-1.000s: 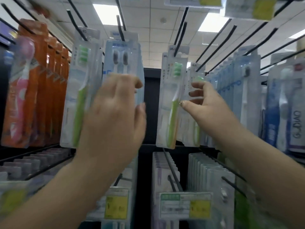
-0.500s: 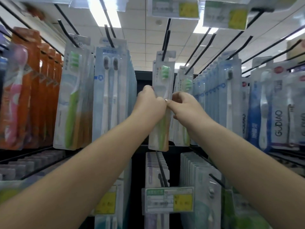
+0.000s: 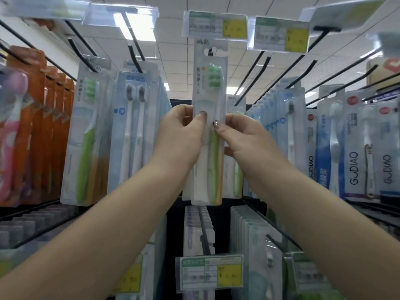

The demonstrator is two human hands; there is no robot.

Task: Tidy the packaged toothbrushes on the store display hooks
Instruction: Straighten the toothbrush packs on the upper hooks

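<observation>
A packaged green toothbrush [image 3: 210, 87] hangs upright on a black display hook [image 3: 210, 52] at the centre. My left hand [image 3: 181, 135] pinches its left edge at mid-height with the thumb on the front. My right hand [image 3: 240, 137] pinches the right edge at the same height. More green toothbrush packs [image 3: 234, 167] hang behind it on the same row.
Another green pack [image 3: 84, 135] and blue twin-brush packs [image 3: 134, 126] hang to the left, orange packs [image 3: 43, 126] further left. Blue and GUDIAO packs [image 3: 355, 152] fill the right. Price tags [image 3: 214, 24] hang overhead and another price tag [image 3: 211, 272] sits below. Lower hooks [image 3: 204, 230] project toward me.
My left hand left the blue twin-brush packs and joined the right hand at the centre green pack. Both hands now grip it, and the view has moved closer and tilted up.
</observation>
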